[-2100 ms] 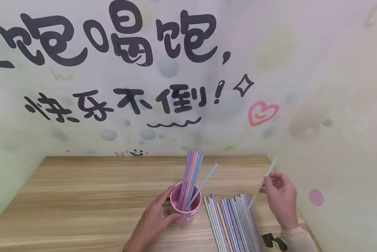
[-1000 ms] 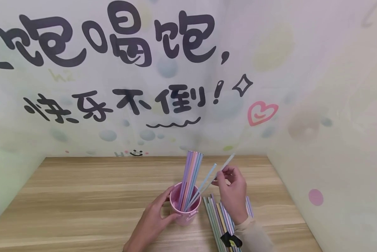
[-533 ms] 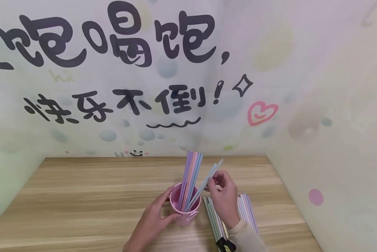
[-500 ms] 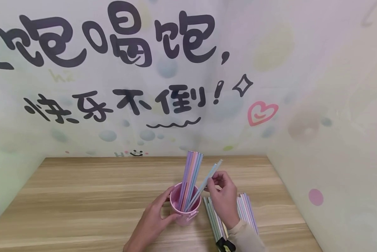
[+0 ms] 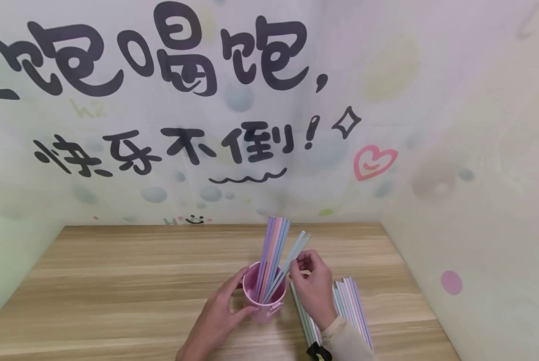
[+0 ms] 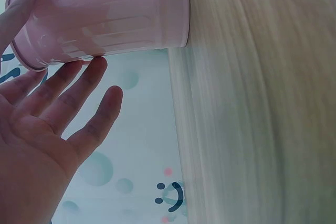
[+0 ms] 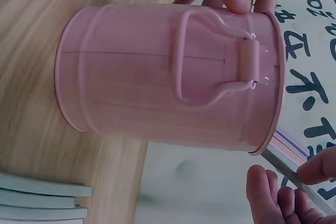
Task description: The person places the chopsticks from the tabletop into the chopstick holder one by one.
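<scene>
A small pink bucket (image 5: 264, 314) with a side handle stands upright on the table. My left hand (image 5: 220, 307) holds it from the left, thumb in front and fingers round the far side; in the left wrist view some fingertips touch the bucket's wall. At its right, my right hand (image 5: 315, 285) pinches a slim pale grey-green stick (image 7: 284, 167) between thumb and fingers. This stick's lower end is inside the bucket, close beside a pale blue stick (image 5: 298, 241) leaning the same way. Several purple, pink and blue sticks (image 5: 275, 245) stand bunched in the bucket.
Several pastel sticks (image 5: 353, 307) lie side by side on the wooden table (image 5: 139, 281) right of the bucket, partly under my right forearm. A printed white backdrop (image 5: 251, 200) rises behind the table and at both sides.
My right hand has carried the pale stick leftward from above the lying sticks into the bucket, then lowered a little towards the pale blue stick. My left hand has stayed on the bucket.
</scene>
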Action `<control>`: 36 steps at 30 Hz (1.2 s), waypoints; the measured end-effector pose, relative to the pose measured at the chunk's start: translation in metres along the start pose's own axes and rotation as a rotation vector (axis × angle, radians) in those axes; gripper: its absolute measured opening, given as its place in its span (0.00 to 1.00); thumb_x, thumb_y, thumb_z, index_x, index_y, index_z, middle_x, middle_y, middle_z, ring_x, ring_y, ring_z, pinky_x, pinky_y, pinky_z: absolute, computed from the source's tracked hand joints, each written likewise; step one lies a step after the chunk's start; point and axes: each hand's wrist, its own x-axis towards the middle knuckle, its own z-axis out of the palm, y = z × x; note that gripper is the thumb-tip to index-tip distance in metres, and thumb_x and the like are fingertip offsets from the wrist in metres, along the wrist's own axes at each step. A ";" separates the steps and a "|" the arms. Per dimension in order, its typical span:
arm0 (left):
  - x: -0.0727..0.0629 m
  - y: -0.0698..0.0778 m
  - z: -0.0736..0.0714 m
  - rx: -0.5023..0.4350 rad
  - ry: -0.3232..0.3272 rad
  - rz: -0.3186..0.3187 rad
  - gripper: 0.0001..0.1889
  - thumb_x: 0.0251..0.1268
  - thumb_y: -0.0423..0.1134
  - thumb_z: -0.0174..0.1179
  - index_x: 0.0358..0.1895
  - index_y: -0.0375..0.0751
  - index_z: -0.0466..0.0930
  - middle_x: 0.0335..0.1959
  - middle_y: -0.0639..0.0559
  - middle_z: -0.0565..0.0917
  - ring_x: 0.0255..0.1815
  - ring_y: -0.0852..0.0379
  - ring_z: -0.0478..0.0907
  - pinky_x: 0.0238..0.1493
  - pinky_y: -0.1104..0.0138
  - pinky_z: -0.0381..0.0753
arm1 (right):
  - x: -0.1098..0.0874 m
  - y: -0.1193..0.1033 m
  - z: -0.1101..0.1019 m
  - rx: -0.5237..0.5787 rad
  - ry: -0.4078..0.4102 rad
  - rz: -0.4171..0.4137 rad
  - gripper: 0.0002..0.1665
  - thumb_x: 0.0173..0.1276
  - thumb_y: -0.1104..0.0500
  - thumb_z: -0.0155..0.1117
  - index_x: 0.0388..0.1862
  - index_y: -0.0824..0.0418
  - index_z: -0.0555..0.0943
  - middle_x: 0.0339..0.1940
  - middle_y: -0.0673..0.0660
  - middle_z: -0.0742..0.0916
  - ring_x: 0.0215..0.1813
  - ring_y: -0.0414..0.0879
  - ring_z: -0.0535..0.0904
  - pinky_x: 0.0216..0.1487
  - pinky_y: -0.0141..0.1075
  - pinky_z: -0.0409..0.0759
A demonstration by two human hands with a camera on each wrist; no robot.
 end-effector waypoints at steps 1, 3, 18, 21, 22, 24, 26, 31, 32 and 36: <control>0.000 0.000 0.000 -0.001 0.002 0.003 0.47 0.53 0.42 0.75 0.75 0.68 0.59 0.63 0.59 0.78 0.58 0.61 0.77 0.61 0.53 0.78 | 0.000 0.000 0.000 -0.009 0.000 0.000 0.03 0.68 0.70 0.62 0.38 0.64 0.78 0.31 0.56 0.83 0.34 0.45 0.82 0.33 0.31 0.86; -0.001 0.000 0.000 -0.002 0.004 0.006 0.46 0.53 0.43 0.75 0.75 0.67 0.60 0.63 0.59 0.79 0.58 0.61 0.78 0.61 0.54 0.78 | 0.000 -0.001 0.000 -0.019 -0.002 0.005 0.03 0.68 0.69 0.62 0.38 0.64 0.78 0.32 0.55 0.82 0.35 0.45 0.82 0.33 0.31 0.86; -0.001 0.000 0.000 -0.010 -0.002 -0.013 0.47 0.52 0.43 0.75 0.75 0.71 0.59 0.64 0.62 0.77 0.58 0.63 0.77 0.62 0.54 0.78 | 0.000 0.021 -0.044 -0.201 0.027 0.066 0.03 0.70 0.68 0.58 0.37 0.65 0.80 0.30 0.56 0.83 0.32 0.43 0.81 0.30 0.30 0.82; -0.001 0.000 0.000 -0.016 -0.004 -0.013 0.47 0.52 0.43 0.75 0.75 0.71 0.59 0.64 0.62 0.77 0.58 0.63 0.77 0.62 0.54 0.78 | 0.001 0.032 -0.061 -0.322 -0.006 0.139 0.04 0.71 0.66 0.58 0.39 0.64 0.80 0.31 0.55 0.83 0.34 0.44 0.78 0.31 0.30 0.78; -0.001 0.000 -0.001 -0.016 -0.003 -0.012 0.47 0.52 0.43 0.75 0.75 0.71 0.60 0.63 0.62 0.77 0.58 0.63 0.77 0.62 0.54 0.78 | 0.001 0.035 -0.066 -0.357 -0.017 0.160 0.04 0.71 0.65 0.58 0.39 0.64 0.80 0.31 0.55 0.83 0.34 0.44 0.77 0.30 0.29 0.77; 0.000 0.000 -0.001 -0.016 0.000 -0.009 0.47 0.52 0.43 0.76 0.75 0.69 0.61 0.63 0.62 0.78 0.58 0.63 0.77 0.62 0.54 0.78 | 0.002 0.042 -0.076 -0.404 -0.037 0.201 0.06 0.71 0.64 0.58 0.40 0.64 0.81 0.32 0.54 0.83 0.34 0.44 0.76 0.30 0.30 0.75; 0.000 0.000 -0.001 -0.016 0.003 -0.011 0.46 0.52 0.43 0.76 0.75 0.67 0.61 0.63 0.62 0.78 0.58 0.63 0.77 0.62 0.54 0.78 | 0.003 0.049 -0.085 -0.447 -0.053 0.229 0.07 0.70 0.63 0.58 0.41 0.65 0.81 0.32 0.55 0.83 0.33 0.45 0.76 0.30 0.32 0.75; 0.000 0.000 -0.001 -0.016 0.004 -0.008 0.46 0.51 0.43 0.76 0.75 0.63 0.63 0.63 0.62 0.78 0.57 0.63 0.77 0.61 0.54 0.78 | 0.001 0.068 -0.106 -0.593 -0.134 0.291 0.12 0.68 0.61 0.61 0.44 0.69 0.81 0.35 0.58 0.85 0.36 0.49 0.79 0.34 0.41 0.82; 0.000 0.000 0.000 -0.015 0.005 -0.008 0.46 0.51 0.43 0.76 0.75 0.63 0.63 0.63 0.62 0.78 0.57 0.63 0.77 0.61 0.54 0.79 | 0.001 0.072 -0.110 -0.612 -0.154 0.297 0.13 0.68 0.61 0.61 0.44 0.70 0.81 0.35 0.59 0.85 0.37 0.50 0.80 0.35 0.43 0.83; 0.000 0.000 0.000 -0.006 0.009 0.000 0.46 0.51 0.43 0.76 0.75 0.64 0.63 0.63 0.62 0.78 0.57 0.62 0.78 0.60 0.54 0.79 | -0.001 0.085 -0.121 -0.671 -0.211 0.339 0.14 0.66 0.61 0.62 0.43 0.72 0.81 0.35 0.61 0.85 0.38 0.52 0.82 0.37 0.48 0.84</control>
